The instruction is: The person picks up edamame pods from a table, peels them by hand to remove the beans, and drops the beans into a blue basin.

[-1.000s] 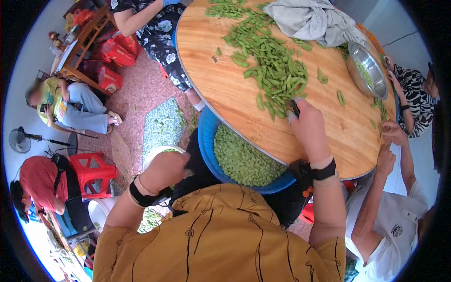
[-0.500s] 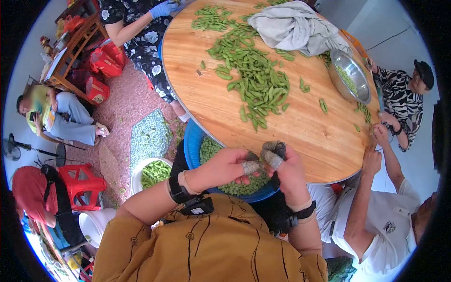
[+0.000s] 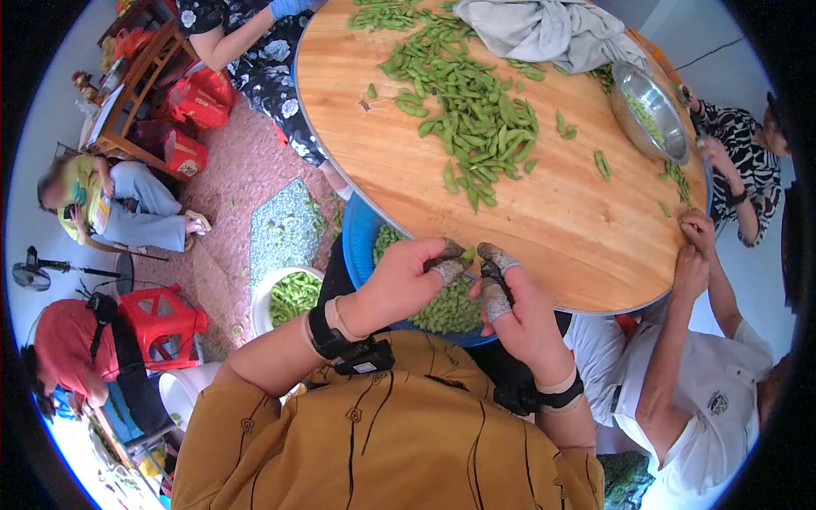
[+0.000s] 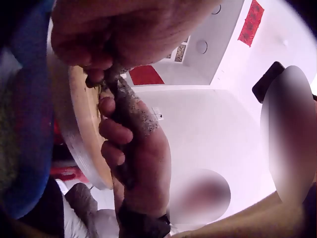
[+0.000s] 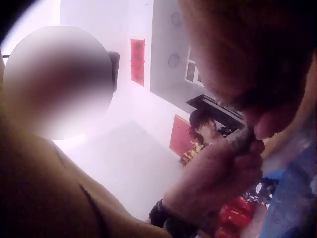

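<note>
Over the blue basin [image 3: 361,238] of shelled green beans [image 3: 446,308], both hands meet with their fingertips close together. My left hand [image 3: 395,280] pinches a green edamame pod [image 3: 468,254] between thumb and finger. The right hand [image 3: 529,314] has its curled fingers right at the same pod, mostly hiding it. Grey, dirt-stained wrapping covers some fingertips on both hands, and something dark shows between the right fingers. In the left wrist view the right thumb's wrapping [image 4: 141,116] reaches up to the left fingers. A heap of edamame pods [image 3: 489,127] lies on the round wooden table [image 3: 578,238].
A metal bowl [image 3: 650,110] and a grey cloth [image 3: 552,30] are on the table's far side. Left of my knees stand a white bucket [image 3: 263,302] of pods and a red stool [image 3: 161,319]. Other people sit around, one in a white shirt [image 3: 688,408] close at right.
A second ago the right hand was at the pod heap and the left near the bucket. Both have come together over the basin, and a pod now shows between the fingertips.
</note>
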Demonstrator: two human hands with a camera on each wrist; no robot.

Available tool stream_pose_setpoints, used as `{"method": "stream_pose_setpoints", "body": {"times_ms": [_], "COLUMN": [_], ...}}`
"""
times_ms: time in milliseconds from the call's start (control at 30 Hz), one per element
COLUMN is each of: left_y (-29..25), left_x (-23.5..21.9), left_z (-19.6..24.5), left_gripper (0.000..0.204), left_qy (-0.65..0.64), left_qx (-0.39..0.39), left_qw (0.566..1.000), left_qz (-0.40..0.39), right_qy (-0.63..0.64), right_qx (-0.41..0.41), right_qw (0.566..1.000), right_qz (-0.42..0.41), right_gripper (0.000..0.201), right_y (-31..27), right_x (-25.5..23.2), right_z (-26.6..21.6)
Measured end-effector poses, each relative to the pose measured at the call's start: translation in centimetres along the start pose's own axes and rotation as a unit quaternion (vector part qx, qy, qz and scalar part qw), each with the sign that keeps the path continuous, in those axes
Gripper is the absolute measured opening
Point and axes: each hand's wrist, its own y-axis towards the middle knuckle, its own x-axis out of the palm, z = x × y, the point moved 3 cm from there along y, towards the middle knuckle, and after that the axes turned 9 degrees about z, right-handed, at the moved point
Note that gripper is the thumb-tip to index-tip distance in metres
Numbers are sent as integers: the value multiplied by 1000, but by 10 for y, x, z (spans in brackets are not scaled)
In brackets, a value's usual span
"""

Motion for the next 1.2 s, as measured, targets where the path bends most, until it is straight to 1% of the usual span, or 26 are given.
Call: {"method": "stream_pose_setpoints", "body": {"times_ms": [133,233,267,300,333,433,467,500,533,567,633,667,700,733,767,800,833,867,900,933,967,1033,1100,1133,1167,1200], "left_y": [-3,-5,-7,-10,-11,-15,-15,-19,-24,-27,-33,-34,-35,-35,-34,-33,-30,-28,-27,-26,-26,-29,-31,-33,-34,-34], "left_x": [-6,-8,-8,-8,-11,-20,-23,-23,-18,-17,-12,-9,-9,-9,-8,-8,-9,-12,-13,-15,-16,-16,-19,-21,-22,-23], "left_z": [5,13,16,20,19,24,21,14,2,-1,-5,-10,-15,-21,-25,-27,-30,-33,-32,-29,-27,-30,-31,-30,-28,-26], "left_gripper": [24,29,30,31,31,15,8,8,17,17,14,13,13,12,11,11,11,12,12,12,11,11,12,12,13,13], "left_qy": [74,137,202,264,265,252,88,-84,-300,-300,-498,-530,-530,-544,-556,-557,-473,-383,-384,-315,-243,-266,-288,-361,-432,-432], "left_qx": [-19,32,133,233,230,280,62,-161,-263,-266,-359,-350,-352,-379,-405,-406,-396,-381,-381,-345,-306,-318,-327,-344,-358,-357], "left_qw": [997,989,970,936,937,926,993,980,912,912,786,767,766,744,722,722,786,841,841,883,917,905,894,856,811,811], "left_qz": [-33,-44,-22,0,0,-5,-48,-86,-94,-92,-74,-95,-93,-79,-67,-68,-44,-19,-19,-50,-80,-92,-104,-135,-166,-166], "right_qy": [-12,46,48,109,169,260,262,278,294,295,198,200,0,-200,-200,-248,-296,-297,-166,-32,-32,29,36,42,41,56], "right_qx": [17,-13,-10,56,121,171,173,182,192,195,2,4,-172,-335,-335,-285,-235,-236,-173,-106,-106,-2,54,107,106,113], "right_qw": [999,998,998,991,976,945,944,936,927,925,977,977,985,920,920,926,926,925,971,993,994,1000,997,990,991,988], "right_qz": [-34,-27,-28,-47,-66,-96,-98,-117,-135,-137,-78,-78,-19,41,41,16,-8,-9,8,25,25,1,-38,-77,-76,-89], "right_gripper": [40,37,37,35,33,32,32,31,30,30,30,30,32,33,33,34,34,34,32,30,30,27,26,26,26,26], "right_y": [2,5,4,5,5,5,5,3,1,0,3,4,5,2,0,1,1,0,1,2,3,6,7,7,8,8], "right_x": [4,7,8,8,10,16,18,21,24,29,37,39,36,35,34,34,34,36,36,35,34,29,25,25,25,27], "right_z": [6,14,12,9,8,6,6,6,7,12,20,25,21,16,18,22,26,28,32,36,35,34,22,21,20,20]}}
